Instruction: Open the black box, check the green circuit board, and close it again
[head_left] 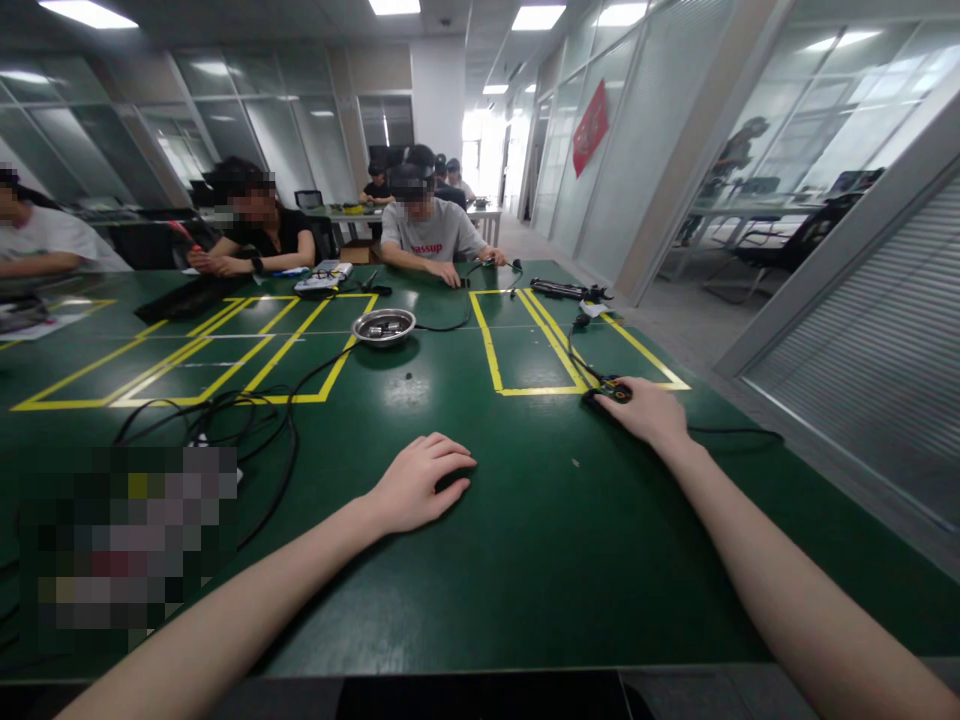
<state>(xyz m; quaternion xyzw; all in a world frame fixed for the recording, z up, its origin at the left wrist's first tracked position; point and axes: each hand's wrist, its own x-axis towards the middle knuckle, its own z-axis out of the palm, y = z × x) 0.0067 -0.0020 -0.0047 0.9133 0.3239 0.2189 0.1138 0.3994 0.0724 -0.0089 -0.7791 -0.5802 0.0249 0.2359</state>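
My left hand (421,485) rests on the green tabletop (510,540), fingers loosely bent, with a gap between thumb and forefinger and nothing visible in it. Farther forward on the right, my right hand (651,408) is closed over a small black part (619,392) with a round, brass-coloured piece on top. The palm and fingers hide much of this part, so I cannot make out its kind. A black cable (576,355) runs from beside it toward a dark plug-like end (581,321) inside the taped area.
Yellow tape (491,350) marks rectangles on the table. A metal bowl (384,327) holds small metal pieces. Tangled black cables (289,440) lie at left, near a blurred-out item (142,540). A black folded stand (566,290) lies at the far right. Across the table sits a co-worker (424,235).
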